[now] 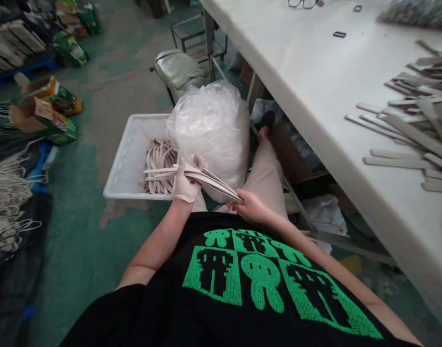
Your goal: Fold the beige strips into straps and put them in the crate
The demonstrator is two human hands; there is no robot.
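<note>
My left hand (pixel 187 184), in a white glove, is closed round the middle of a bundle of flat beige strips (pixel 206 179). My bare right hand (pixel 250 206) pinches the near end of the same bundle, just above my lap. The strips fan out to the left over a white plastic bin (pixel 128 159) that holds more beige strips (pixel 159 161). A big clear plastic bag (pixel 209 127) stuffed with film stands right behind the hands.
A white table (pixel 314 82) runs along the right with several grey strips (pixel 412 130) piled on it, plus glasses (pixel 303 4) at the far end. Cardboard boxes (pixel 43 113) and cord bundles (pixel 6 202) lie on the green floor at left. A grey sack (pixel 178 70) sits behind the bin.
</note>
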